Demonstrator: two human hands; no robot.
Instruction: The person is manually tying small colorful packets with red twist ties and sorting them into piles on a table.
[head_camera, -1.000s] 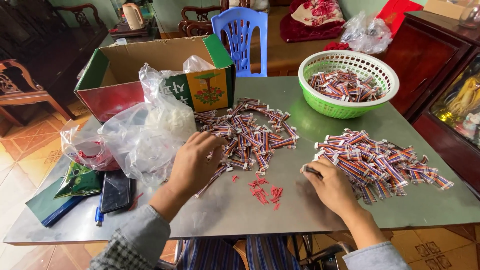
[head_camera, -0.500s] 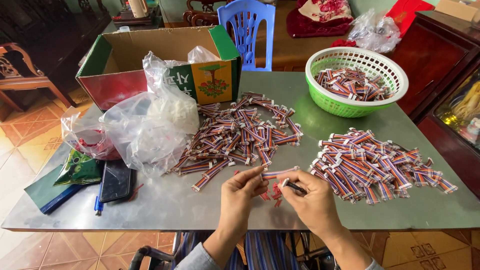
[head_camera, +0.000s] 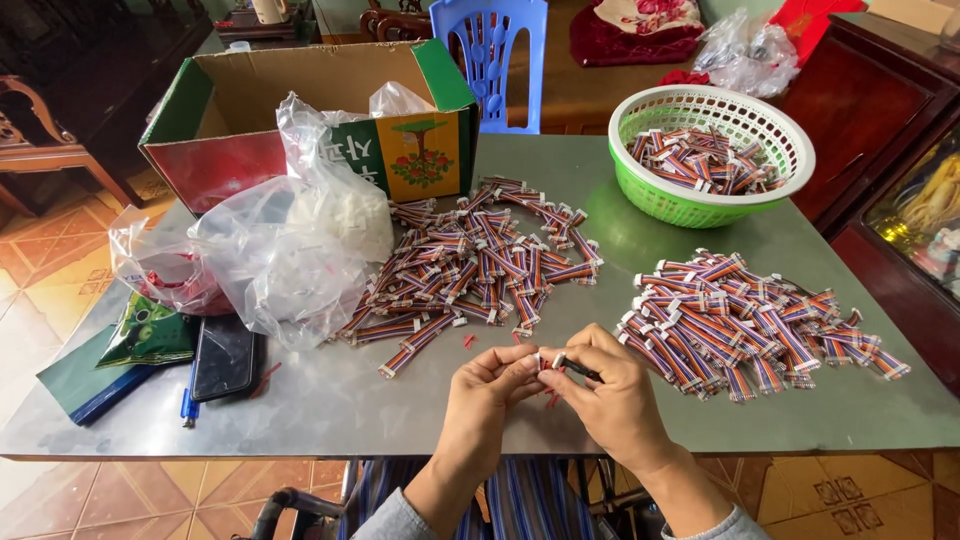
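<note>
A: Both hands over near edge of tabletop (head_camera: 330, 400). Left hand (head_camera: 490, 385) pinching white end of a small cable (head_camera: 548, 361) between thumb and fingers. Right hand (head_camera: 610, 395) closed on a thin dark tool (head_camera: 580, 371), tip meeting the cable end.

B: Cable position?

A: Off the tabletop, held between the two hands, just above some red bits (head_camera: 552, 400) lying loose. Exact contact of tool and connector too small to tell.

B: Surroundings?

A: Middle pile (head_camera: 480, 260) of striped cables ahead of left hand. Right pile (head_camera: 740, 325) just beside right hand. Green basket (head_camera: 640, 195) at far right, partly filled with more. Clear bags (head_camera: 290, 250) at left, cardboard box (head_camera: 300, 100) behind them. Phone (head_camera: 225, 355) and pen (head_camera: 188, 405) near left edge.

B: Risks from here?

A: Judged only:
- Grip very small; slip of tool tip likely to prick left fingertips, since tip points toward them.
- Too much force likely to bend or crack the connector, or pull a wire loose.
- Work near the edge; dropped cable or red bit apt to fall to the floor.
- Right wrist close to right pile; a sweep outward apt to drag cables off or mix piles.
- Red bits scattered under the hands; easy to lose among the piles.

B: Noted. Hands fully shut?

A: Neither spread; both curled in a pinch.
</note>
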